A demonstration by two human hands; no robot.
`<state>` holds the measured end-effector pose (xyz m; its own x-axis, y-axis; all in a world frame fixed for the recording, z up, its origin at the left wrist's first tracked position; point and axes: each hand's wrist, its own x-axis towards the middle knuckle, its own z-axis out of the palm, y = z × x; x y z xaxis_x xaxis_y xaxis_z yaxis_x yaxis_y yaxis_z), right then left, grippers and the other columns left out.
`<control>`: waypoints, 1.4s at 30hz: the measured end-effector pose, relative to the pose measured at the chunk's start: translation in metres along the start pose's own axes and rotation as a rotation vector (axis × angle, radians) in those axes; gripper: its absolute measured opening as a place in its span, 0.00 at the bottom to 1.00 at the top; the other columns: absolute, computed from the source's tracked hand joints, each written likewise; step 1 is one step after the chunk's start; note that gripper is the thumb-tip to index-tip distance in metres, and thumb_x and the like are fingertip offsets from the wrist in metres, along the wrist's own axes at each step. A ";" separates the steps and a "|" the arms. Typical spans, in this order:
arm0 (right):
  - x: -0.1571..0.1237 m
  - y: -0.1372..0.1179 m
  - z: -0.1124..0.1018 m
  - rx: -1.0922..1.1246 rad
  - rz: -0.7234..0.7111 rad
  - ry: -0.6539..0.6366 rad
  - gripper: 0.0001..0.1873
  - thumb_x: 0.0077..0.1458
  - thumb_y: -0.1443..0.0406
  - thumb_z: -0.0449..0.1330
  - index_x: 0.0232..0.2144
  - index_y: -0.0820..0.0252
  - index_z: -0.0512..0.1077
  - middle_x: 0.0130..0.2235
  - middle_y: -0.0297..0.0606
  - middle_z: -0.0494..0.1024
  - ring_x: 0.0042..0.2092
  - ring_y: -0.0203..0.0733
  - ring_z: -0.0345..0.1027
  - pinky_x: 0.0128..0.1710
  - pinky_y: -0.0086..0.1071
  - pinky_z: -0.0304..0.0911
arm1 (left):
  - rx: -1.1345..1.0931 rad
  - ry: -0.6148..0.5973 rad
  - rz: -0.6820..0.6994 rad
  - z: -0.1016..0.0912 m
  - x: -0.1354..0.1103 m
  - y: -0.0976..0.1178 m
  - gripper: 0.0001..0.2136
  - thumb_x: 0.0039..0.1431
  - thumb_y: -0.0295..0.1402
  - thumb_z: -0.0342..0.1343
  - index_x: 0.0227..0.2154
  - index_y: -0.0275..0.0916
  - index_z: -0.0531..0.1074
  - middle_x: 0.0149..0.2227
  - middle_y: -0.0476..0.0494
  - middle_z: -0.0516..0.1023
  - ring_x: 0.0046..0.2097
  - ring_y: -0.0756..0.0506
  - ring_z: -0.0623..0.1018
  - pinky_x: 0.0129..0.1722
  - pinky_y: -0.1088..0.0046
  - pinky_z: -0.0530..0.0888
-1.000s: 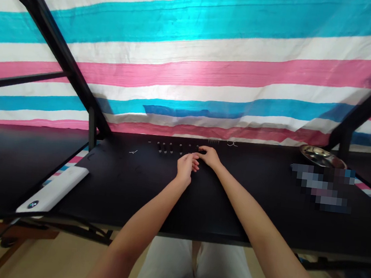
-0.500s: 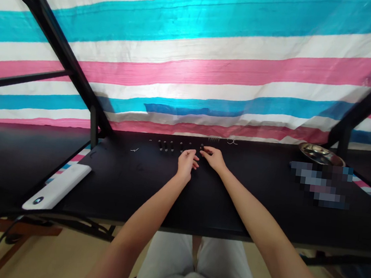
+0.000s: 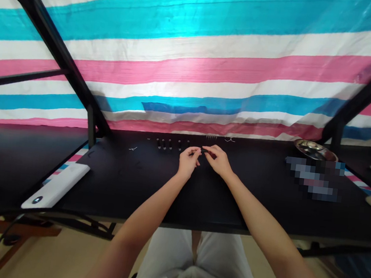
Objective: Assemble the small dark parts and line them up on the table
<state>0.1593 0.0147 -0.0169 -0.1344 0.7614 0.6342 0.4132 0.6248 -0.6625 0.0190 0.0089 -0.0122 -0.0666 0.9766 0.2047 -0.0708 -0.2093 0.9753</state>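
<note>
My left hand (image 3: 187, 162) and my right hand (image 3: 218, 159) meet over the far middle of the black table (image 3: 265, 201). Both pinch a small dark part (image 3: 202, 150) between their fingertips; it is too small to name. Just left of the hands a row of several small black upright pieces (image 3: 168, 144) stands near the table's back edge. A short row of tiny pins (image 3: 211, 137) and a bit of white wire (image 3: 229, 139) lie behind the hands.
A metal bowl (image 3: 314, 150) sits at the far right, with a blurred patch in front of it. A white power bank (image 3: 56, 186) lies on the table's left front corner. Black frame posts (image 3: 90, 123) rise at both sides. A striped tarp hangs behind.
My right hand has drawn back from the row of black pieces toward my left hand. Both hands now pinch a small dark part between them.
</note>
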 end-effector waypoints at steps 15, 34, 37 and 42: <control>0.001 -0.018 -0.003 0.318 0.364 0.147 0.17 0.49 0.53 0.56 0.33 0.61 0.70 0.23 0.31 0.67 0.20 0.30 0.57 0.19 0.27 0.54 | 0.003 -0.001 0.073 0.002 -0.001 0.001 0.12 0.49 0.37 0.57 0.35 0.34 0.71 0.33 0.46 0.73 0.16 0.58 0.68 0.12 0.82 0.59; 0.003 -0.011 -0.013 0.187 0.211 0.121 0.16 0.51 0.53 0.54 0.33 0.60 0.70 0.31 0.37 0.73 0.31 0.36 0.65 0.33 0.31 0.61 | 0.024 -0.108 -0.042 0.004 -0.003 -0.002 0.15 0.46 0.38 0.59 0.34 0.33 0.70 0.29 0.46 0.74 0.15 0.58 0.67 0.12 0.82 0.61; 0.002 -0.007 -0.013 0.167 0.217 0.068 0.16 0.51 0.53 0.54 0.32 0.60 0.70 0.31 0.37 0.74 0.32 0.38 0.66 0.35 0.32 0.61 | 0.005 -0.108 -0.021 0.004 -0.003 -0.001 0.15 0.46 0.39 0.59 0.33 0.33 0.70 0.29 0.47 0.73 0.15 0.58 0.66 0.12 0.83 0.61; 0.002 -0.003 -0.015 0.189 0.264 -0.056 0.16 0.50 0.53 0.55 0.31 0.60 0.70 0.27 0.34 0.72 0.29 0.35 0.63 0.31 0.30 0.59 | -0.005 -0.067 -0.001 0.002 -0.003 0.003 0.15 0.46 0.40 0.59 0.33 0.33 0.70 0.29 0.47 0.73 0.15 0.58 0.66 0.12 0.82 0.61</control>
<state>0.1709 0.0118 -0.0074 -0.0969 0.9064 0.4111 0.2664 0.4216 -0.8668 0.0213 0.0059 -0.0093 0.0004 0.9779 0.2089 -0.0762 -0.2082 0.9751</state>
